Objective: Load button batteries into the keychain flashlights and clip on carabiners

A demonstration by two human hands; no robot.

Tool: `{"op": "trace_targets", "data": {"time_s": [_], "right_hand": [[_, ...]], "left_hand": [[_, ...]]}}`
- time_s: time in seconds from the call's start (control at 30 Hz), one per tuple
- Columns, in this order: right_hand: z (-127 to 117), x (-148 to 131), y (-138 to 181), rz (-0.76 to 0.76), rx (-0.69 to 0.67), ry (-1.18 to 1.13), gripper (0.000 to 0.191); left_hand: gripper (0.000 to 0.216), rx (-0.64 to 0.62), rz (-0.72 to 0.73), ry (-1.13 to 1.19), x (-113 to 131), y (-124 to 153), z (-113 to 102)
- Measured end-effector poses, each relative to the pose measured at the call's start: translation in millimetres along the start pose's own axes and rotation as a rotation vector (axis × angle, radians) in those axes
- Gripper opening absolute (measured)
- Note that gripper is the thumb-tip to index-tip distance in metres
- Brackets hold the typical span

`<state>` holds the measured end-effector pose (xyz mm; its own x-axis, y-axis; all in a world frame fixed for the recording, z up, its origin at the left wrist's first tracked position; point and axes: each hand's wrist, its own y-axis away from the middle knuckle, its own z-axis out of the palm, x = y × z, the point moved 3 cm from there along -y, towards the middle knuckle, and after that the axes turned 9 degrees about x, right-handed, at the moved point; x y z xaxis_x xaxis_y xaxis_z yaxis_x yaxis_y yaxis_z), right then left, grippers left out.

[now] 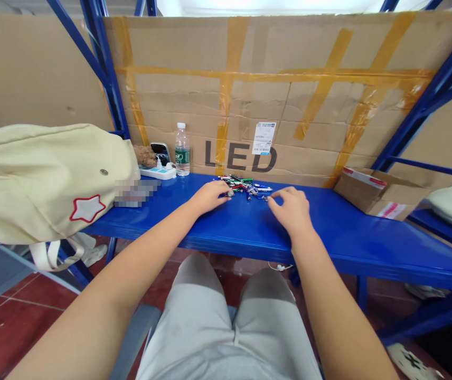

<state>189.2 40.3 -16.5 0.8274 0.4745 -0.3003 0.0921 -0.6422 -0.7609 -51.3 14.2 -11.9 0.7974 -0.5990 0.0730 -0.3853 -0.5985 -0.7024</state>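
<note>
A heap of pens (238,183), mostly metallic in blue, green, red and black, lies on the blue table (245,227). Small silvery bits are mixed in along its front edge. At the heap's left side my left hand (209,197) rests low with curled fingers, closed by a small silvery thing I cannot make out. On the right side my right hand (292,210) hovers by the nearest pens. Its thumb and forefinger are bent towards each other with a small gap between them, and I see nothing held there.
A cream bag (47,179) takes up the left end. Beyond it are a power strip (158,171), a phone (160,152) and a water bottle (182,150). An open cardboard box (380,192) stands at the right. Taped cardboard (178,105) walls off the back.
</note>
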Motion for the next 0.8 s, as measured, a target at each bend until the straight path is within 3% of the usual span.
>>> {"op": "trace_targets", "data": {"time_s": [0.13, 0.33, 0.57, 0.8], "right_hand": [[-4.2, 35.7, 6.7, 0.181, -0.201, 0.144, 0.023], [-5.1, 37.1, 10.0, 0.214, -0.361, 0.227, 0.022], [-9.2, 39.6, 10.0, 0.28, -0.365, 0.239, 0.029], [-16.9, 65.1, 16.5, 0.397, -0.211, 0.197, 0.032]], "left_hand": [[0.012, -0.051, 0.014, 0.042, -0.6, 1.3, 3.0], [0.012, -0.088, 0.009, 0.051, -1.4, 2.2, 5.5], [0.011, -0.147, -0.004, 0.054, 1.2, 1.3, 4.5], [0.013, -0.137, 0.005, 0.07, -0.1, 2.1, 5.4]]}}
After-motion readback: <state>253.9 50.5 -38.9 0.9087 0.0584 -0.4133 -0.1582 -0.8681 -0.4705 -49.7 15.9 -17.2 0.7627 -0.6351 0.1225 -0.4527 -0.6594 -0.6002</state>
